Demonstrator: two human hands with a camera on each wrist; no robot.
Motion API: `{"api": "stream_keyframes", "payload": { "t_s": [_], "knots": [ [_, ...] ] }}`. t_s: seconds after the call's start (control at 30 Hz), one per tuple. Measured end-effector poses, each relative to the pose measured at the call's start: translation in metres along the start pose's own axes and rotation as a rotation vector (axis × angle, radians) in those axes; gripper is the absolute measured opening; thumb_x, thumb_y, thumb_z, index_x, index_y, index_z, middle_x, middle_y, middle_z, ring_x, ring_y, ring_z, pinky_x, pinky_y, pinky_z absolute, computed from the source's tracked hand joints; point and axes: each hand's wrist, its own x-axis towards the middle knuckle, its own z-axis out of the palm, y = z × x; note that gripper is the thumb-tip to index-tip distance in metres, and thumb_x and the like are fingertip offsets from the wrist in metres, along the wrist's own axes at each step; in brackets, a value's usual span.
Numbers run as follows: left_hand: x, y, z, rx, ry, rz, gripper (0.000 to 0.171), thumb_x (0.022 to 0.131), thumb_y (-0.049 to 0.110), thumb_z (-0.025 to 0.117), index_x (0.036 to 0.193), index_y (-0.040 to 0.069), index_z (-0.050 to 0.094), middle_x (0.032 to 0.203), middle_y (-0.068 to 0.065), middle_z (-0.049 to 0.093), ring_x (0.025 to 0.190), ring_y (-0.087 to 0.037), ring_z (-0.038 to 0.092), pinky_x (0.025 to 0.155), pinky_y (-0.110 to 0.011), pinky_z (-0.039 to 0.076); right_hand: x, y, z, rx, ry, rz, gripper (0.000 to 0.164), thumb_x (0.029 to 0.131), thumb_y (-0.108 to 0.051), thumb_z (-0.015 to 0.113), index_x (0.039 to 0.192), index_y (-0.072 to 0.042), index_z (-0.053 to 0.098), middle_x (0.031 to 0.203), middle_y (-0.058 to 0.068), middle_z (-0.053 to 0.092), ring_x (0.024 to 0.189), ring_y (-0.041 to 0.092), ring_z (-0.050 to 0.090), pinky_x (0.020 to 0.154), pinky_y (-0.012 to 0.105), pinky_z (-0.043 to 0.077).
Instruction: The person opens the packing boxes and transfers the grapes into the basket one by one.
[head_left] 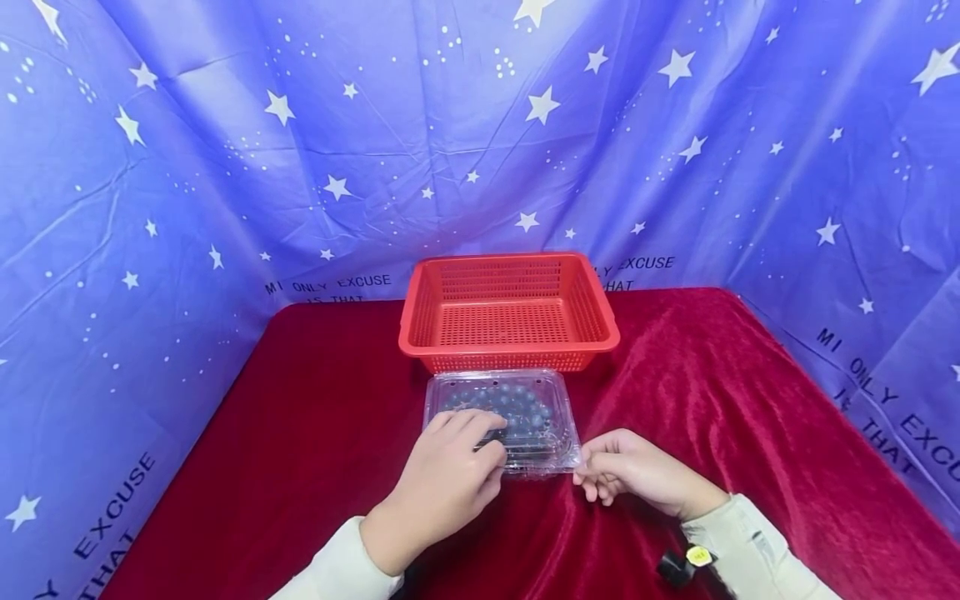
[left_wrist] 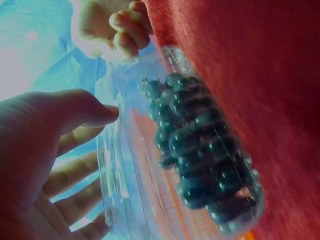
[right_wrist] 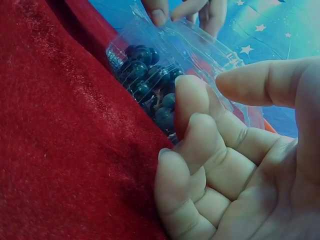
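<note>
A clear plastic clamshell box (head_left: 551, 387) lies on the cloth with its lid down. Dark grapes (head_left: 521, 408) show through its wall, and a bit of stem is visible among them in the right wrist view. Across the near left part of the lid rests my left hand (head_left: 457, 471), fingers extended over the top and thumb at the near edge. At the near right corner, my right hand (head_left: 637, 471) pinches the box's rim between thumb and forefinger, its other fingers curled below. The grapes (left_wrist: 195, 145) also appear through the side in the left wrist view.
A red plastic basket (head_left: 510, 342) with perforated walls stands just behind the box. Red velvet cloth (head_left: 322, 400) covers the table. A blue curtain (head_left: 450, 125) with white stars surrounds it at the back and both sides.
</note>
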Motion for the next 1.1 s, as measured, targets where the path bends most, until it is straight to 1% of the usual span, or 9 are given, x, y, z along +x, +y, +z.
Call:
{"api": "stream_keyframes", "payload": {
  "t_s": [0.17, 0.3, 0.5, 0.73, 0.87, 0.93, 1.0, 1.1],
  "knots": [
    [-0.009, -0.008, -0.002, 0.003, 0.053, 0.003, 0.006, 0.076, 0.016, 0.064, 0.071, 0.021, 0.065, 0.115, -0.001, 0.063, 0.110, -0.020, 0.058, 0.083, -0.038, 0.046, 0.000, 0.000, 0.000, -0.007, 0.011, 0.012, 0.023, 0.091, -0.005, 0.047, 0.093, 0.015, 0.059, 0.076, 0.011, 0.065, 0.067, 0.015, 0.063, 0.056, 0.022, 0.051],
    [-0.015, -0.014, -0.005, 0.015, 0.062, -0.004, 0.007, 0.075, 0.017, 0.065, 0.070, 0.020, 0.065, 0.114, -0.002, 0.063, 0.111, -0.021, 0.057, 0.084, -0.039, 0.046, 0.001, 0.000, 0.000, -0.008, 0.013, 0.021, 0.023, 0.091, -0.005, 0.047, 0.093, 0.015, 0.059, 0.077, 0.011, 0.065, 0.067, 0.015, 0.063, 0.056, 0.022, 0.051],
    [-0.021, -0.020, -0.010, 0.022, 0.056, -0.004, 0.007, 0.074, 0.016, 0.066, 0.068, 0.019, 0.065, 0.113, -0.002, 0.064, 0.110, -0.021, 0.057, 0.086, -0.040, 0.045, 0.001, 0.001, 0.000, -0.010, 0.014, 0.022, 0.023, 0.091, -0.005, 0.047, 0.093, 0.014, 0.059, 0.077, 0.012, 0.066, 0.066, 0.015, 0.062, 0.056, 0.022, 0.051],
    [-0.029, -0.028, -0.018, 0.020, 0.009, -0.036, 0.007, 0.073, 0.018, 0.068, 0.068, 0.022, 0.066, 0.113, -0.001, 0.064, 0.110, -0.021, 0.056, 0.089, -0.040, 0.043, 0.002, 0.001, 0.000, -0.018, 0.026, 0.034, 0.022, 0.091, -0.004, 0.047, 0.093, 0.014, 0.060, 0.077, 0.013, 0.066, 0.063, 0.014, 0.060, 0.057, 0.024, 0.052],
    [-0.033, -0.034, -0.023, 0.026, -0.007, -0.036, 0.008, 0.072, 0.017, 0.068, 0.066, 0.022, 0.065, 0.112, -0.001, 0.063, 0.108, -0.021, 0.055, 0.086, -0.039, 0.042, 0.001, 0.000, 0.000, -0.022, 0.032, 0.041, 0.022, 0.090, -0.004, 0.046, 0.093, 0.013, 0.061, 0.077, 0.014, 0.066, 0.063, 0.014, 0.060, 0.057, 0.024, 0.053],
    [-0.034, -0.036, -0.025, 0.027, -0.003, -0.032, 0.009, 0.071, 0.017, 0.068, 0.065, 0.022, 0.064, 0.111, -0.001, 0.064, 0.106, -0.021, 0.056, 0.084, -0.038, 0.042, 0.001, 0.000, 0.000, -0.021, 0.032, 0.042, 0.023, 0.090, -0.004, 0.046, 0.093, 0.013, 0.061, 0.076, 0.014, 0.066, 0.063, 0.014, 0.060, 0.057, 0.024, 0.052],
    [-0.036, -0.038, -0.027, 0.033, 0.002, -0.030, 0.009, 0.071, 0.018, 0.069, 0.064, 0.022, 0.064, 0.109, -0.001, 0.064, 0.101, -0.020, 0.056, 0.079, -0.037, 0.041, 0.001, 0.000, 0.000, -0.018, 0.031, 0.042, 0.023, 0.090, -0.004, 0.047, 0.093, 0.014, 0.061, 0.077, 0.014, 0.067, 0.063, 0.014, 0.060, 0.057, 0.024, 0.052],
    [-0.037, -0.041, -0.029, 0.048, 0.003, -0.026, 0.007, 0.070, 0.019, 0.070, 0.065, 0.022, 0.066, 0.102, 0.000, 0.062, 0.087, -0.017, 0.053, 0.069, -0.033, 0.039, 0.001, -0.001, 0.001, -0.015, 0.030, 0.042, 0.023, 0.091, -0.004, 0.047, 0.093, 0.014, 0.060, 0.077, 0.014, 0.067, 0.063, 0.014, 0.060, 0.057, 0.024, 0.053]
  ]
}}
